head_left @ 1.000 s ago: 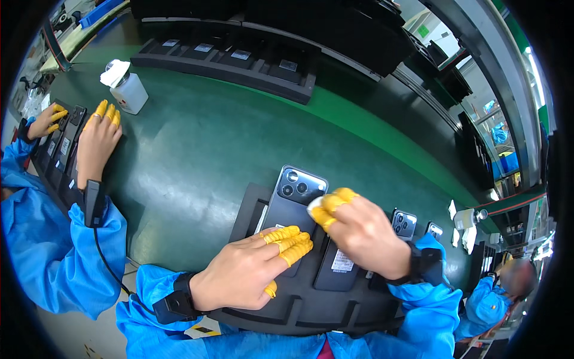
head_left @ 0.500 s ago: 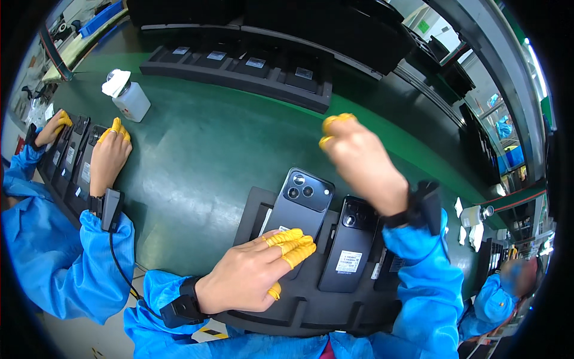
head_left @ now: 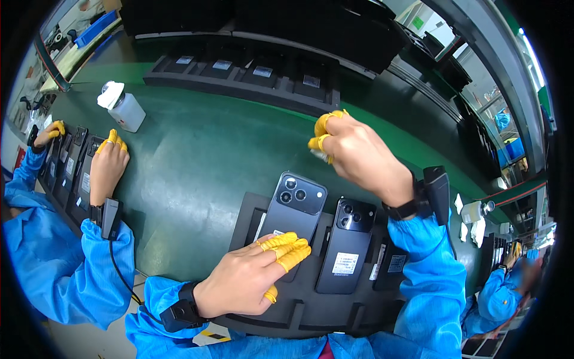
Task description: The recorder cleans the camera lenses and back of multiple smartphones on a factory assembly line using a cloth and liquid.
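Yellow finger cots cover the fingers of both my hands. My left hand [head_left: 239, 284] is closed over the lower part of a dark blue smartphone [head_left: 293, 216], whose back with three camera lenses faces up; the phone overlaps the left side of a black tray [head_left: 244, 218]. Beside it, a second dark smartphone [head_left: 336, 290] lies back up with a white label. Farther off, my right hand [head_left: 362, 157] hovers above the green table, fingers curled around a small whitish piece [head_left: 320, 156], mostly hidden. My right forearm partly covers another labelled device [head_left: 391, 275] in the tray.
At the back stands a long black tray [head_left: 227, 87] with several labelled devices. A white bottle [head_left: 128, 112] with a white wipe on top is at the left. There a co-worker's hands [head_left: 109, 167] rest by a tray of phones. Another bottle [head_left: 472, 212] stands far right.
My right hand has moved slightly left, and the whitish piece under its fingers now shows. My left hand remains on the phone. The view has shifted a little.
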Demonstrator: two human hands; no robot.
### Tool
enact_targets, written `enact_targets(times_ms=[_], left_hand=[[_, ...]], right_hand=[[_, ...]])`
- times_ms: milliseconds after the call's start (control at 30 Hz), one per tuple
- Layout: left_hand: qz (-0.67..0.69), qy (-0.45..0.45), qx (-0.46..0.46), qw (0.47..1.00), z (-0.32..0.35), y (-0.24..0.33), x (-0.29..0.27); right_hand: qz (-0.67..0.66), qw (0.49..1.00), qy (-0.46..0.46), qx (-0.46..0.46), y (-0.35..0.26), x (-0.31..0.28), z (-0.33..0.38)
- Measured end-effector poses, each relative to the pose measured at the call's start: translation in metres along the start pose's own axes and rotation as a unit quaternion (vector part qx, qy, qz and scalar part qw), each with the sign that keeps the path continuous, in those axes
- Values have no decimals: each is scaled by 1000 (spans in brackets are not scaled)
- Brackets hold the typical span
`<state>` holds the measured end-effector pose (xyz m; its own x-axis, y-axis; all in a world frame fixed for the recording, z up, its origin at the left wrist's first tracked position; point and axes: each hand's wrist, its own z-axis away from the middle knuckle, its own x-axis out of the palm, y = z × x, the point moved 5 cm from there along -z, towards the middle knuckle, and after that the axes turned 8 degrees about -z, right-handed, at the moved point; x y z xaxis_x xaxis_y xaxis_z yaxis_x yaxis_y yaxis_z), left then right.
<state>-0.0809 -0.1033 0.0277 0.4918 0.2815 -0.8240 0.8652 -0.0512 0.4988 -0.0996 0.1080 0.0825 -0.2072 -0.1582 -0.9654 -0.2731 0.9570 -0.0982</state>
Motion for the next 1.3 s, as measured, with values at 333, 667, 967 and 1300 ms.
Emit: enact_targets(times_ms=[333, 667, 967, 1300], left_hand=[[3, -1, 0, 1000, -1, 2, -2], [7, 6, -3, 1000, -2, 2, -3], [-8, 1, 2, 1000, -4, 2, -4], [12, 5, -9, 1000, -4, 2, 0]], right_hand=[[-206, 978, 32, 28, -33, 10, 5], [-199, 977, 71, 9, -38, 15, -2], [-210, 977, 45, 7, -38, 13, 0], [-192, 975, 31, 105, -33, -5, 38]])
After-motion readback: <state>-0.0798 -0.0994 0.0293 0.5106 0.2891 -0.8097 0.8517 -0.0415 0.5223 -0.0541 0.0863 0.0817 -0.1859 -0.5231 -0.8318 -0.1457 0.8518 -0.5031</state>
